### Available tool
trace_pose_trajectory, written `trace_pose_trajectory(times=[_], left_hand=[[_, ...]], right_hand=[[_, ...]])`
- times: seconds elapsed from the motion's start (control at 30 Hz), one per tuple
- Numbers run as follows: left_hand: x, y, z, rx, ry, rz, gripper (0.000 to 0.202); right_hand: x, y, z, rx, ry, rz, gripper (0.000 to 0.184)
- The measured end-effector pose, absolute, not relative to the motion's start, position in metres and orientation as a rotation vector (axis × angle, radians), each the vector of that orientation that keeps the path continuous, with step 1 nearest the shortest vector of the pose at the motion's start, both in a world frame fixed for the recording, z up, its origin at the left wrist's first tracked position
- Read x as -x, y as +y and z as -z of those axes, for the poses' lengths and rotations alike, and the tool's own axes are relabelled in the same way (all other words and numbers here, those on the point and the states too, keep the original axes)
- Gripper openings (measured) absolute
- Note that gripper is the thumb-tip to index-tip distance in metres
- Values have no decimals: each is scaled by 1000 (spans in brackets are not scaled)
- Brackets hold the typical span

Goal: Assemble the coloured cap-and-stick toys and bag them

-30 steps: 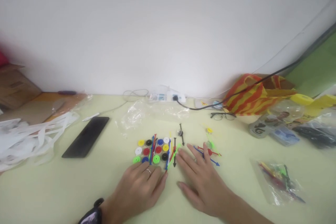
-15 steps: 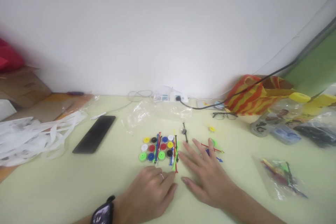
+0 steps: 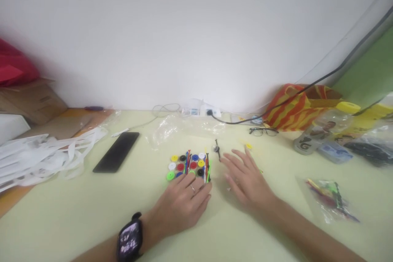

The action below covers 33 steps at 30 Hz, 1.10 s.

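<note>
A cluster of small coloured plastic discs lies on the pale yellow table, with thin coloured sticks laid among them and along their right side. My left hand, with a ring and a dark watch on the wrist, lies flat with fingers spread, its fingertips touching the near edge of the discs. My right hand rests open on the table to the right, fingers stretched over a few loose sticks. A black stick with a disc lies just beyond it, and a yellow disc further right.
A black phone lies left of the discs, beside white plastic strips. Crumpled clear plastic, a power strip and glasses sit near the wall. A bag of sticks, a bottle and an orange-striped bag are on the right.
Both hands have slid forward. The left fingertips now reach the discs' near edge, and the right hand has moved up and right over the loose sticks. The camera view shifted left.
</note>
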State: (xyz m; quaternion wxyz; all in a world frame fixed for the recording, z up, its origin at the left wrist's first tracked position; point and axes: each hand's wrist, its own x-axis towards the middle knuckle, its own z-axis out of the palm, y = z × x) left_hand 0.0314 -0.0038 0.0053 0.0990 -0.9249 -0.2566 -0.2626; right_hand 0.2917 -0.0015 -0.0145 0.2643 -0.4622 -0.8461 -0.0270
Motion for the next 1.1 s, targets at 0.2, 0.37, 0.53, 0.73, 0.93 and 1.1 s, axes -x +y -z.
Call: trace_pose_trajectory(times=[0.2,0.37,0.53,0.73,0.93,1.1], left_hand=[[-61,17,-42,2895,-754,354,13],[-82,39,-42,2965,-772,236,11],[-78,45,-41,3109,-874,324,17],[-66,69,-67,3173,-1078,521,17],[-64,97,-94,3205,-1326,624,20],[-75,93,-108,3270,-1304,928,22]], right_hand=[[-273,66,-15,1640,-2103,-120,24],[-258,83,-15,1825,-2202,-257,9],[-271,60,-3,1815,-2237,-339,9],[-304,22,20,1795,-2199,-99,9],[-342,22,8,1887,-2114,-45,10],[-317,43,-33,1547,-1690,-539,17]])
